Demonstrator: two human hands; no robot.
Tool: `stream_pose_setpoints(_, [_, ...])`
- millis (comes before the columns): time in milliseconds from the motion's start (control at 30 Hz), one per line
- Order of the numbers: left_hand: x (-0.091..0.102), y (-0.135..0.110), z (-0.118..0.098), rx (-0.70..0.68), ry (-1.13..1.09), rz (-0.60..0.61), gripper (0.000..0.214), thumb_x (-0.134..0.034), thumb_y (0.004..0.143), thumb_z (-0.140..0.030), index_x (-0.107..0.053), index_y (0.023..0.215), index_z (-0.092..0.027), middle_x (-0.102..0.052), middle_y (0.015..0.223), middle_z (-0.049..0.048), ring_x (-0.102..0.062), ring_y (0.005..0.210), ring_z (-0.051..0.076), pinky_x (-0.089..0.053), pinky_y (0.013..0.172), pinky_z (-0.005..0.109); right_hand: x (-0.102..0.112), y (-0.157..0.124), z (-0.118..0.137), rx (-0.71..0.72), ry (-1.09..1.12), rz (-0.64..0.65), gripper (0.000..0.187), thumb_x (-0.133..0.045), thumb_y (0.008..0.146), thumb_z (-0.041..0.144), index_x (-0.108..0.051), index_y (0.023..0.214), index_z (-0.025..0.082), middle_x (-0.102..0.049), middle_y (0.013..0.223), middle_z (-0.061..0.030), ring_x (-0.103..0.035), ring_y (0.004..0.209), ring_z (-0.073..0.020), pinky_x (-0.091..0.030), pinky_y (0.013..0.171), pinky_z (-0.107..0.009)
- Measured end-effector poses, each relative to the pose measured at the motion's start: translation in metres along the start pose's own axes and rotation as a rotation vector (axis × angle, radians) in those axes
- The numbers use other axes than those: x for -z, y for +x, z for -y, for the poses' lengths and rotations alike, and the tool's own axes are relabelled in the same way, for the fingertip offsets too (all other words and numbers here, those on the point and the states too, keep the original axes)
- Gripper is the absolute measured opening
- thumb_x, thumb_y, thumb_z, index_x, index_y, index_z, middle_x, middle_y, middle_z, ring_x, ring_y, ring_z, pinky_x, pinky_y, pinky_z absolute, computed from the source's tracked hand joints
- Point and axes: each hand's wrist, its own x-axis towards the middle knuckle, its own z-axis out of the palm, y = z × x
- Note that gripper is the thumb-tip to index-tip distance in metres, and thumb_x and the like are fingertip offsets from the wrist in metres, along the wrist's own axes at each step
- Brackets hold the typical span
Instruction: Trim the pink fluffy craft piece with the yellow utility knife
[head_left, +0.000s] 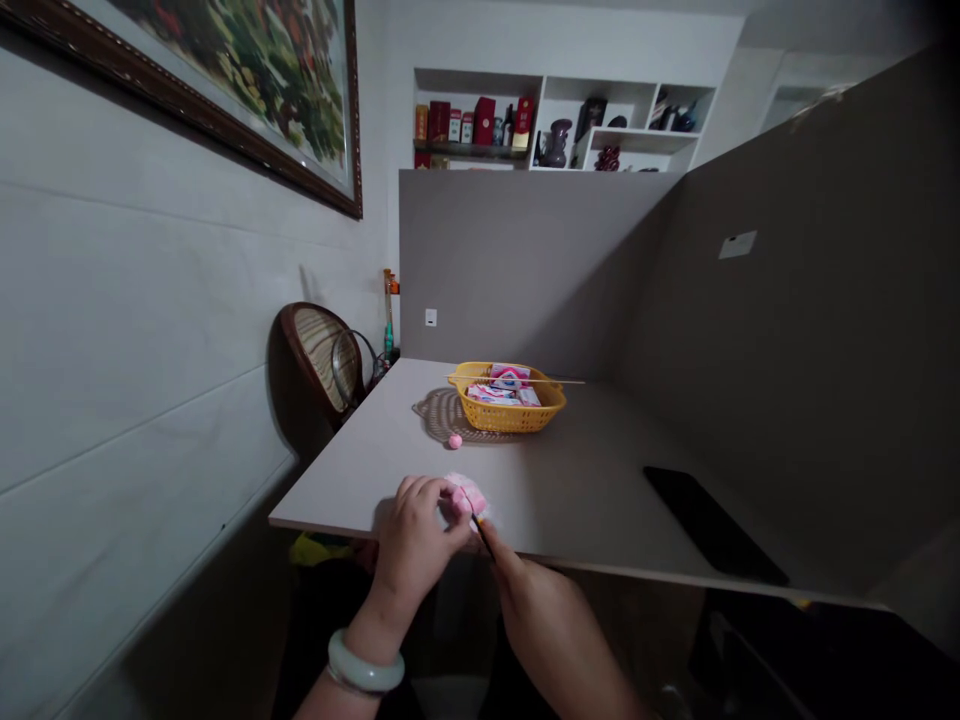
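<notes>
- Head view: soft-looking pink-and-white lump [468, 495] at lower centre of frame, by the front edge of the pale grey counter [585, 510].
- Left hand [417, 535]: fingers pinching the lump from its left side.
- Right hand [551, 600]: fingers wrapped on a slim dark stick-like tool [486, 540], tip up at the lump; actual contact too small to confirm.
- Doing it well, IMO: light left pinch so the lump doesn't squash, thumb clear of the tip, short low-force strokes.
- Small round pink ball [455, 441], mid-frame, apart from both hands; could roll if bumped.
- Oval yellow plastic basket [510, 418] sits farther back, mid-frame.
</notes>
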Motion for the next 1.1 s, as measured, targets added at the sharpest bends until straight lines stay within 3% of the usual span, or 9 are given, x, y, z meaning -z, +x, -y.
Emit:
stream_pose_setpoints(200, [0.003, -0.001, -0.001, -0.028, -0.021, 0.0, 0.009, -0.063, 0.078, -0.018, -0.059, 0.085, -0.021, -0.066, 0.087, 0.0031, -0.06, 0.088, 0.022, -0.05, 0.078, 0.035, 0.005, -0.017, -0.009, 0.009, 0.017, 0.029, 0.062, -0.039, 0.086, 0.012, -0.047, 0.145, 0.03, -0.077, 0.077, -0.0034, -0.073, 0.065, -0.0173, -0.05, 0.056, -0.02])
stream_pose_setpoints(433, [0.003, 0.0, -0.002, 0.002, -0.003, 0.003, 0.009, -0.064, 0.078, -0.02, -0.06, 0.085, -0.021, -0.067, 0.087, 0.003, -0.06, 0.089, 0.022, -0.05, 0.077, 0.036, -0.003, -0.002, -0.001, -0.012, 0.021, 0.017, 0.068, -0.041, 0.085, 0.01, -0.035, 0.151, 0.027, -0.078, 0.09, -0.0058, -0.073, 0.074, -0.017, -0.05, 0.064, -0.02])
stream_pose_setpoints(633, [0.002, -0.001, 0.0, -0.034, -0.013, -0.011, 0.007, -0.063, 0.078, -0.019, -0.06, 0.085, -0.021, -0.066, 0.087, 0.0031, -0.059, 0.088, 0.021, -0.05, 0.077, 0.035, 0.0, -0.017, -0.01, 0.003, 0.045, 0.041, 0.063, -0.039, 0.085, 0.012, -0.046, 0.146, 0.029, -0.077, 0.079, -0.0048, -0.073, 0.066, -0.0183, -0.048, 0.055, -0.02])
stream_pose_setpoints(833, [0.002, -0.001, 0.0, -0.024, -0.014, -0.03, 0.008, -0.064, 0.079, -0.02, -0.061, 0.086, -0.021, -0.066, 0.087, 0.0031, -0.06, 0.088, 0.022, -0.05, 0.076, 0.035, -0.004, 0.002, -0.003, -0.007, 0.037, 0.016, 0.069, -0.038, 0.085, 0.009, -0.035, 0.151, 0.026, -0.078, 0.086, -0.0059, -0.073, 0.07, -0.0175, -0.05, 0.064, -0.022])
stream_pose_setpoints(1100, [0.002, -0.001, 0.0, -0.033, -0.003, -0.013, 0.011, -0.065, 0.076, -0.018, -0.06, 0.085, -0.021, -0.067, 0.086, 0.0025, -0.06, 0.088, 0.022, -0.05, 0.077, 0.035, 0.004, -0.012, -0.008, 0.0, 0.042, 0.04, 0.064, -0.037, 0.087, 0.01, -0.043, 0.147, 0.03, -0.078, 0.086, -0.0045, -0.074, 0.072, -0.0163, -0.048, 0.059, -0.019])
